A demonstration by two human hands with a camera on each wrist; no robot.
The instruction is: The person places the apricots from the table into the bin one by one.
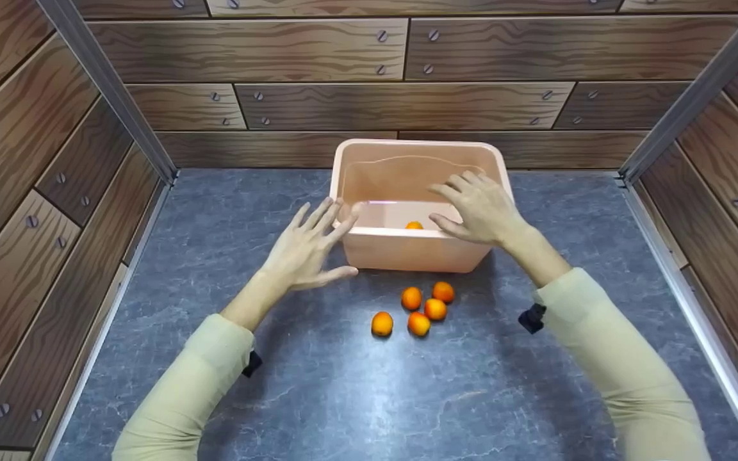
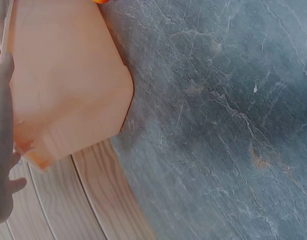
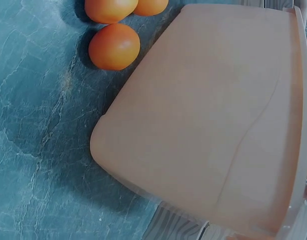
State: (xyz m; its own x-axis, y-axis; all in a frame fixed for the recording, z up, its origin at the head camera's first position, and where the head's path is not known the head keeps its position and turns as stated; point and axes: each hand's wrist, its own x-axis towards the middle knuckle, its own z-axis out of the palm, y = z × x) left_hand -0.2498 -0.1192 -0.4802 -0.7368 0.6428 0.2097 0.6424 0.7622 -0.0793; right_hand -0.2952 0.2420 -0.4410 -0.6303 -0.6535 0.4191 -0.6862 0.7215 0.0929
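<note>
A light pink plastic bin (image 1: 414, 251) stands on the table, with one small round orange fruit (image 1: 414, 225) visible inside it. My left hand (image 1: 305, 246) is beside the bin's left front corner, fingers straight and spread, holding nothing; whether it touches the rim I cannot tell. In the left wrist view part of that hand (image 2: 2, 145) shows at the left edge. Above the bin's right half is my right hand (image 1: 481, 208), fingers extended and thumb apart, with nothing held. Several orange fruits lie before the bin, among them a reddish-yellow one (image 1: 419, 324) and one apart on the left (image 1: 382, 324).
The grey marbled table (image 1: 369, 410) extends around the bin. Wood-patterned panels (image 1: 401, 105) wall it at the back and both sides, with metal corner posts (image 1: 129, 96). A small black device (image 1: 532, 318) sits at the right cuff, another (image 1: 252, 363) at the left.
</note>
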